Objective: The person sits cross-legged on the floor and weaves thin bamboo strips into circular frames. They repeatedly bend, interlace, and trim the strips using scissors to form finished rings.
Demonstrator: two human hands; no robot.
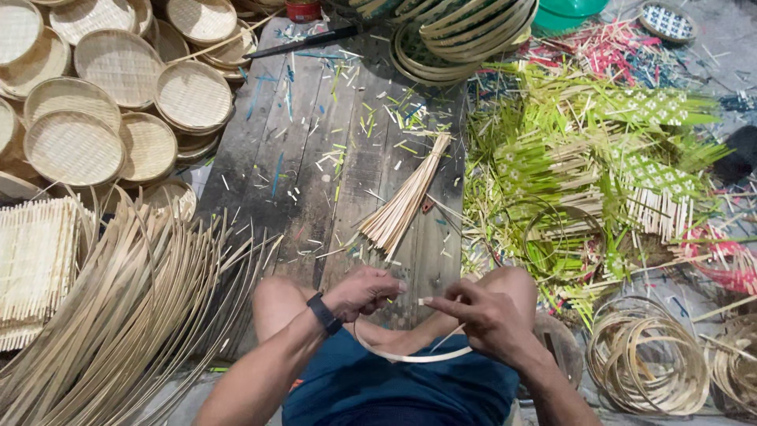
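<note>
Between my knees, head view: my left hand (361, 290) and right hand (482, 314) bend a thin pale strip (410, 356) into a hoop that hangs in a curve over my lap. The left fingers are curled and pressed together on one end; the right thumb and forefinger pinch the other end, whose cut tip shows just left of the fingertips. The two ends sit near each other but apart, I judge so that they can be lapped into a ring; the lap keeps the curve from springing flat.

Ahead on the dark plank floor (315, 158) lies a fanned bundle of splints (404, 201), near the hands and with nothing lying between. Cut scraps in green and pale tones are scattered across the planks.

Left: long bent slats (118, 315) sweep beside my left knee, close to that elbow; stacked round woven trays (118, 87) sit beyond. Right: green and pale woven mats (599, 173) in a loose heap, and coiled hoops (646, 355) beside my right knee. Top centre: nested rims (465, 31) and a dark knife (307, 41), well apart from both hands.
</note>
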